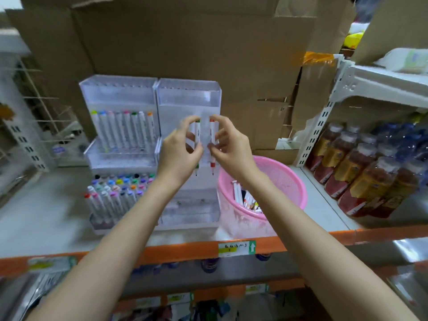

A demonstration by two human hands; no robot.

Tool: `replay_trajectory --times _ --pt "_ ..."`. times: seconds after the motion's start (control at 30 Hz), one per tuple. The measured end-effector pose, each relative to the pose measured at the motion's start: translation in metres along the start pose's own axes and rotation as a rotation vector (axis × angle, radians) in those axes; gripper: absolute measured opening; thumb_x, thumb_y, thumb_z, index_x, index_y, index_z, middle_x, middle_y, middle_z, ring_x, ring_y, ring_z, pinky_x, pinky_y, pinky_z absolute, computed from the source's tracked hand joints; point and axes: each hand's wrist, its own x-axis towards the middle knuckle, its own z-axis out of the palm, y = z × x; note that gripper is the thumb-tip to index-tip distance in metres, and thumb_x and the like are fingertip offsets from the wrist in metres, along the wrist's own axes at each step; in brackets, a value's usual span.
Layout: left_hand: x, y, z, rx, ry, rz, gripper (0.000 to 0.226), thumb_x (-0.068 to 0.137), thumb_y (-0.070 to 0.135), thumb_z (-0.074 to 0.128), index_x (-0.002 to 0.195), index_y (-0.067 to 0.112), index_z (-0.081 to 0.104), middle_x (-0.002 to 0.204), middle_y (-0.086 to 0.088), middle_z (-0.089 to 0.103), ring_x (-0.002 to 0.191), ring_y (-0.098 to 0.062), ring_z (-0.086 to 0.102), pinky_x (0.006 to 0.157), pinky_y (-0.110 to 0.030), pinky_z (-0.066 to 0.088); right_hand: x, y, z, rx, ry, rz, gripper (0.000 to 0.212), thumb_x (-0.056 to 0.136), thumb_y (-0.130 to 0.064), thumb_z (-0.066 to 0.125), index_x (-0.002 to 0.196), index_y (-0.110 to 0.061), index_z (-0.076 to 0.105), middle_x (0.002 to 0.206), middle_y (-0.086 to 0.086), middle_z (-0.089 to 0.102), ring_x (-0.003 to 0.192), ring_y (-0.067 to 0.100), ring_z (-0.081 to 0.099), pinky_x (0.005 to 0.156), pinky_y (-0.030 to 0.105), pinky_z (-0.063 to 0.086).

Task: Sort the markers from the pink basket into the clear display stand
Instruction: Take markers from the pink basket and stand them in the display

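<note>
Head view, both hands raised in front of the clear display stand (pixel 188 93). My left hand (pixel 179 151) is closed in a fingertip pinch on a green marker (pixel 197 144); my right hand (pixel 228 148) is closed the same way on a red marker (pixel 212 144). Both markers hang near upright, tips down, side by side and a little apart, in front of the right-hand section of the stand, which looks empty at this level. The left-hand section already carries a row of capped markers (pixel 125 128) on its middle tier and a denser cluster (pixel 115 188) on its lowest tier. The pink basket (pixel 287 181) sits just to the right of the stand on the white shelf (pixel 34 218), with more markers (pixel 245 200) lying loose inside it.

Step in hand, as I judge it: seating these two markers into holes of the right-hand section. To do it well, I keep each barrel vertical so the tip meets its hole squarely, and I lower one marker at a time instead of both together, since the pinches sit close and the fingers could collide. The holes are not legible here through the clear, blurred plastic, so I expect to find them by touch. I release only once a barrel stands by itself. Matching the left section's orderly row would mean filling adjacent holes from one end.
</note>
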Motion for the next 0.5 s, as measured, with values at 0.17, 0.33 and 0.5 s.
replay_trajectory --times 0.17,0.33,0.5 --pt "0.009 -0.034 -0.068 0.014 0.095 -0.055 0.051 0.086 0.013 0.064 0.130 0.031 0.045 0.088 0.003 0.057 0.076 -0.016 0.061 0.070 -0.035 0.055 0.026 -0.042 0.051 0.022 -0.045 -0.067 0.057 0.082 -0.003 0.068 0.133 -0.018 0.049 0.084 0.004 0.058 0.069 0.015 0.064 0.067 0.029 0.055" --pt "0.025 -0.070 -0.124 0.026 0.172 -0.055 0.051 0.084 0.012 0.064 0.128 0.032 0.048 0.083 0.006 0.058 0.075 -0.017 0.061 0.071 -0.038 0.054 0.053 -0.078 0.100 0.061 -0.054 -0.106 0.055 0.084 -0.004 0.068 0.134 -0.019 0.048 0.081 -0.006 0.051 0.068 0.018 0.061 0.064 0.025 0.054" --pt "0.044 -0.098 -0.159 0.036 0.176 -0.005 0.051 0.083 0.011 0.067 0.128 0.027 0.049 0.084 0.002 0.062 0.075 -0.016 0.061 0.071 -0.036 0.053 0.073 -0.100 0.143 0.081 -0.020 -0.124 0.056 0.085 -0.005 0.069 0.135 -0.018 0.047 0.081 0.006 0.054 0.068 0.023 0.060 0.064 0.034 0.055"
